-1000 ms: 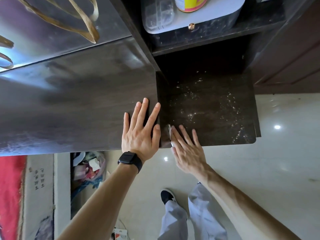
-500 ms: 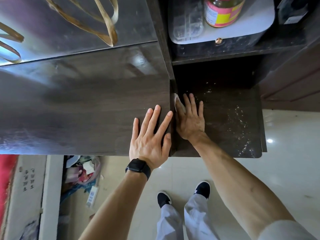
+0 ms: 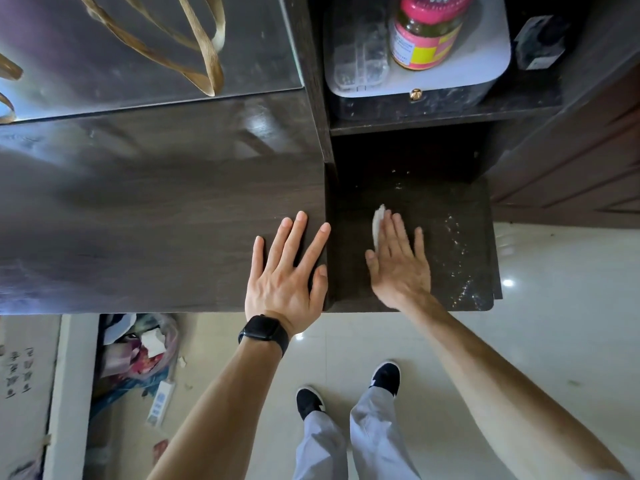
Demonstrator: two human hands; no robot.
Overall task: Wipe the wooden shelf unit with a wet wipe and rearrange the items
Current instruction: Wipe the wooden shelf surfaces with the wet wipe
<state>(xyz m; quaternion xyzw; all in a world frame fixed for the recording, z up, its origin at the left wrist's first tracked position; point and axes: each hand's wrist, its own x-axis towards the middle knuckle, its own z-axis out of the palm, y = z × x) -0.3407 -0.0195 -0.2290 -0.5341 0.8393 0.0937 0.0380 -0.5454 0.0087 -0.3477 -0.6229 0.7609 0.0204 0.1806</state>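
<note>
The dark wooden shelf unit [image 3: 156,209] fills the upper half of the head view. My left hand [image 3: 289,271] lies flat with spread fingers on its broad top near the right edge. My right hand [image 3: 398,261] presses a white wet wipe [image 3: 378,221] flat onto the lower shelf board [image 3: 460,209], which is speckled with pale dust at its right side. Only the wipe's left edge shows beside my fingers. On the shelf above stand a white box [image 3: 485,74], a clear plastic organiser [image 3: 360,53] and a pink-lidded jar [image 3: 427,36].
A shiny metal sheet with tan straps [image 3: 194,53] lies on the unit's back left. A small dark box [image 3: 540,43] sits at the upper right. A bag of rubbish [image 3: 138,351] is on the tiled floor [image 3: 554,341] at the left, and my feet [image 3: 346,389] are below.
My right hand with the wipe slid from the shelf's front left edge towards the back, then rightward to the middle of the board. My left hand stayed flat on top.
</note>
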